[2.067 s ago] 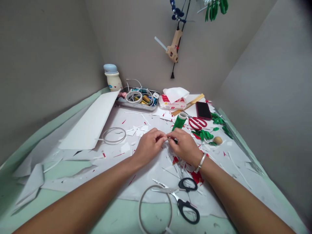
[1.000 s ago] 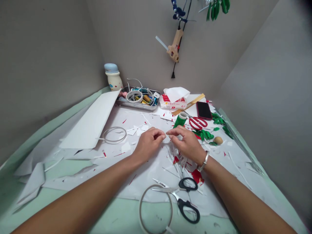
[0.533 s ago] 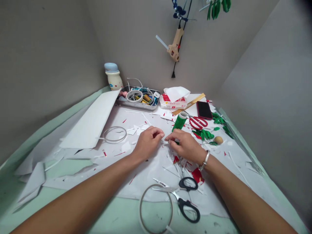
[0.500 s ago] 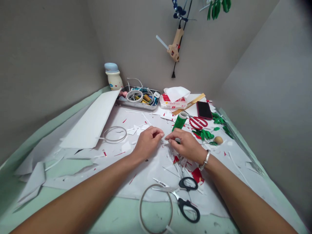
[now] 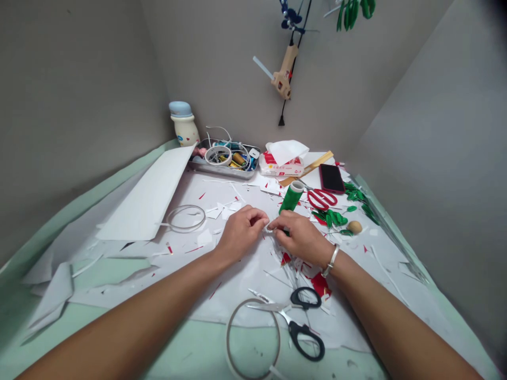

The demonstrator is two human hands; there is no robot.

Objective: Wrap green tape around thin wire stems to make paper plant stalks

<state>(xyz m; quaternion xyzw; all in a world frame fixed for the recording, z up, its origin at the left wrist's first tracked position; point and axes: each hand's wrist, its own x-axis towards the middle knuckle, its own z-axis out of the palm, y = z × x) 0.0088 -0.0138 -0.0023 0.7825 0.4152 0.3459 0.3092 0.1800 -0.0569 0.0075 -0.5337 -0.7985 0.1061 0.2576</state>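
two bare hands work near the middle of the pale green-covered table (image 5: 206, 351), above torn white paper (image 5: 237, 287) spread over it. the left hand (image 5: 242, 232) has its thumb and forefinger pressed together at the tips; i cannot tell whether something thin is caught between them. the right hand (image 5: 301, 237), with a silvery metal bangle (image 5: 331, 261) at its wrist, points a bent forefinger towards the left fingertips, just beside them; whether its thumb and forefinger pinch anything cannot be told.

the tall spool of green thread with a white core (image 5: 291, 198) stands just beyond the right hand, which hides its foot. towards the table's right edge lie glossy green leaf shapes on thin stems (image 5: 332, 218) and a small round tan ball (image 5: 354, 227). past them, nearer the far edge, are red-handled scissors (image 5: 320, 200) and a black phone with a red rim (image 5: 331, 180).

by the near edge, black-handled steel scissors (image 5: 293, 329) lie open, their blades across a pale thin hoop (image 5: 228, 338). a shallow metal tray (image 5: 222, 171) of small supplies sits at the far edge, beside a red-and-white tissue pack (image 5: 279, 169).
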